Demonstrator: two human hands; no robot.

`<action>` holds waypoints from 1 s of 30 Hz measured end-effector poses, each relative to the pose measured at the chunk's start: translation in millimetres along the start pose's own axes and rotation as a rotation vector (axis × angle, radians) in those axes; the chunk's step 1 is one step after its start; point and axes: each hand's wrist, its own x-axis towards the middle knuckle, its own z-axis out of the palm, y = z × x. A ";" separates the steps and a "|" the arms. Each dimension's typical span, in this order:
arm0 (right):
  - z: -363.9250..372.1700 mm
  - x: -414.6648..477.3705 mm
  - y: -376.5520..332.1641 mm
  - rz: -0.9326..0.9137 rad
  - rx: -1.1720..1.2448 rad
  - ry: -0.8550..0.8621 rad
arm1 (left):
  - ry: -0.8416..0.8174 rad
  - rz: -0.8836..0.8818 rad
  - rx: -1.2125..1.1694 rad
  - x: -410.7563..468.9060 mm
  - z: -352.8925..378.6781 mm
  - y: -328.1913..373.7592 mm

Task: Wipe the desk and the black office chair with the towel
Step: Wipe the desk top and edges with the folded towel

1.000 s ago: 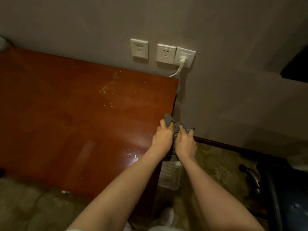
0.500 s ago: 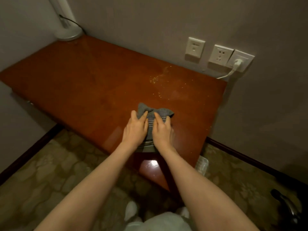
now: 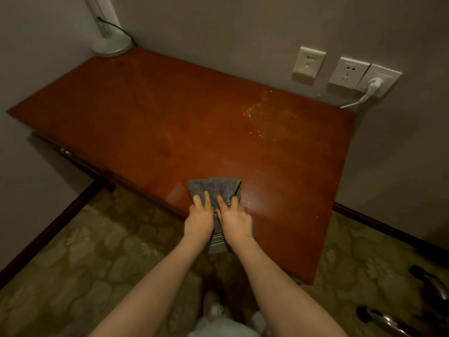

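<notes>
Your left hand (image 3: pixel 199 221) and right hand (image 3: pixel 237 220) lie side by side, palms down, fingers straight and only slightly spread, pressing flat on the grey, nubbly folded towel (image 3: pixel 216 188). Neither hand curls round the cloth. The towel sits at the front edge of the glossy reddish-brown wooden desk (image 3: pixel 170 117). Its soft far end fans out past your fingertips, and a striped near end droops over the edge between your wrists.

The desktop is smooth and reflective, a long rectangle with sharp, straight edges. To the left of the towel the wood runs bare as far as the round white lamp base (image 3: pixel 111 45) in the back corner, where a dark cord leaves it. Ahead and to the right, a scatter of pale glittering specks (image 3: pixel 257 110) lies near the back edge. The right end of the desk stops just short of the wall.

On that grey matte wall are 3 white square socket plates (image 3: pixel 348 74), and the rightmost one holds a white plug (image 3: pixel 373 85) with a trailing cable. Below, a patterned olive carpet (image 3: pixel 97 239) meets a dark skirting board (image 3: pixel 48 227). At the lower right, well apart from the desk, 2 shiny legs of the black office chair (image 3: pixel 430 285) show.
</notes>
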 end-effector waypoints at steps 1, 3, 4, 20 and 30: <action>-2.0 -3.9 11.2 0.024 0.004 0.008 | 0.010 0.034 0.011 1.0 2.7 11.4; -6.2 -11.5 36.8 0.096 -0.008 0.014 | 0.025 0.098 -0.003 3.5 5.0 38.8; -8.8 -14.6 49.5 0.133 -0.024 0.061 | 0.013 0.121 -0.026 5.2 4.0 53.3; -32.4 -35.9 247.8 0.403 -0.005 0.283 | 0.090 0.436 0.019 37.3 16.0 267.5; -57.4 -32.1 304.3 0.640 0.224 0.301 | 0.222 0.651 0.059 57.8 -3.0 335.6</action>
